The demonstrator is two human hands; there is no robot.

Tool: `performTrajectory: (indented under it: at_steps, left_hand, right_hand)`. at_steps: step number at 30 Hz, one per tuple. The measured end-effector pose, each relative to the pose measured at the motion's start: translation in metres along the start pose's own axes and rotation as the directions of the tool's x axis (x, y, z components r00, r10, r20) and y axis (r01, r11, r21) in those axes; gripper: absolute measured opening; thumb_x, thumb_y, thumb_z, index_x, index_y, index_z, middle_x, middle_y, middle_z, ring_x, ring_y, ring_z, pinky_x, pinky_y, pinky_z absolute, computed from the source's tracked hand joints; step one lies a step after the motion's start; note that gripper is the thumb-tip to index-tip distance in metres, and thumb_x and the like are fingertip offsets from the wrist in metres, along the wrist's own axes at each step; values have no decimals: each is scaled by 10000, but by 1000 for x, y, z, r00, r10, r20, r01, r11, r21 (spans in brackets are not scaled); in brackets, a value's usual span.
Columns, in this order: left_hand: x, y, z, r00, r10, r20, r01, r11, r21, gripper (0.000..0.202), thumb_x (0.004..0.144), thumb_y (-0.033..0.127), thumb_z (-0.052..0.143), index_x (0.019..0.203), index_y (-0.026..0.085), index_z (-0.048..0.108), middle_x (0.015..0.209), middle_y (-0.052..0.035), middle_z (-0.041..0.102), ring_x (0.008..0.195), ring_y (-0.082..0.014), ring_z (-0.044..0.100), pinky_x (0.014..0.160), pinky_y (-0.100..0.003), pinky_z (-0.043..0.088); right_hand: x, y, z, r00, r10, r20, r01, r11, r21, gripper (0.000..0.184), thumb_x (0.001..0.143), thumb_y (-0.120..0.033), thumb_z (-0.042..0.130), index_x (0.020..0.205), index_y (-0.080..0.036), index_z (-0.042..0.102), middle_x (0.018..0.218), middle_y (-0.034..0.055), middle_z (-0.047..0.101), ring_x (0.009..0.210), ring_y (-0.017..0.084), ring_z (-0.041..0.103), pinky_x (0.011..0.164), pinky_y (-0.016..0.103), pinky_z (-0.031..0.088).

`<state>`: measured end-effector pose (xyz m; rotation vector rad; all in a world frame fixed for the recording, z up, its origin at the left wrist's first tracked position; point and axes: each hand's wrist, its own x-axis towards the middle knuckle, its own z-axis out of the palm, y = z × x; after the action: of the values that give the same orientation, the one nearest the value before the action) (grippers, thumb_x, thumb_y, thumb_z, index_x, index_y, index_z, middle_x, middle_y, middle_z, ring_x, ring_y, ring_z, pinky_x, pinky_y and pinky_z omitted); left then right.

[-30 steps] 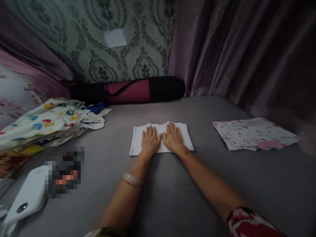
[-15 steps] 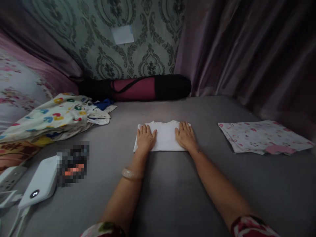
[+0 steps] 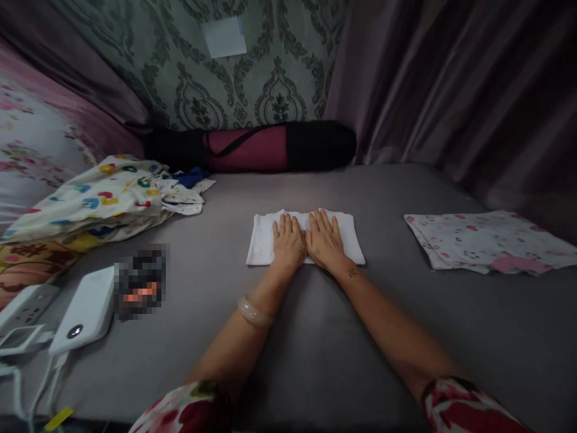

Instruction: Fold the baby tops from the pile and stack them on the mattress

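Note:
A folded white cloth (image 3: 261, 240) lies on the grey bed surface (image 3: 315, 337) in front of me. My left hand (image 3: 288, 243) and my right hand (image 3: 325, 240) both rest flat on its middle, side by side and touching, fingers stretched out and pointing away from me. Neither hand holds anything. A pale bangle (image 3: 255, 313) sits on my left wrist.
A folded white cloth with pink prints (image 3: 487, 240) lies to the right. A heap of colourful clothes (image 3: 99, 201) sits at the left, with a white power bank (image 3: 85, 310) and cables nearer me. A dark rolled bag (image 3: 252, 147) lies against the patterned wall; curtains hang at right.
My hands had slid apart to the cloth's two ends half a second ago; now they are back together at its middle. The camera view has shifted slightly.

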<state>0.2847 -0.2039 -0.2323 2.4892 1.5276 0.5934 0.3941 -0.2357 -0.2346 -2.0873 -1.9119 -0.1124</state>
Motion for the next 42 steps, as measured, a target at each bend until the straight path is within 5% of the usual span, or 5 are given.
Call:
performTrajectory:
  at_steps: [20,25,29,36,42]
  left_hand:
    - [5,-24,-5,984,-157,79,132,956,261,638,974,490,258,1430,65,393,1495,-219,365,1401,-340,306,1131,-530,239]
    - [10,-42,-12,991,-130,-31,134,964,230,602,989,459,198,1386,84,451,1458,-185,438,1398,-298,324,1165,-505,173]
    - [13,-58,-12,982,-168,81,144,959,246,659,978,485,196,1439,48,373,1507,-198,353,1427,-337,251,1156,-530,178]
    - [23,-42,-12,997,69,45,-79,963,259,586,994,402,177,1436,81,389,1521,-139,355,1445,-271,224,1186,-493,107]
    - [30,-42,-2,983,-3,186,-34,981,193,615,985,471,214,1463,109,350,1536,-116,330,1429,-284,264,1168,-480,200]
  right_hand:
    - [6,44,-1,988,128,85,-125,991,-40,576,977,-336,243,1457,-38,353,1518,177,344,1418,285,263,1158,458,166]
    - [8,53,-4,980,194,47,-192,981,-31,594,986,-353,212,1445,-7,360,1522,196,325,1423,291,246,1158,437,173]
    - [9,59,-5,964,229,136,-226,973,-40,631,987,-379,206,1455,27,325,1533,204,295,1423,315,238,1151,458,187]
    - [20,39,-11,999,22,50,-21,1000,-7,601,985,-373,204,1454,-31,359,1540,157,306,1446,257,192,1181,442,92]
    - [27,36,-3,980,22,197,-34,998,59,622,979,-389,216,1475,-29,323,1560,140,262,1443,256,208,1183,413,133]
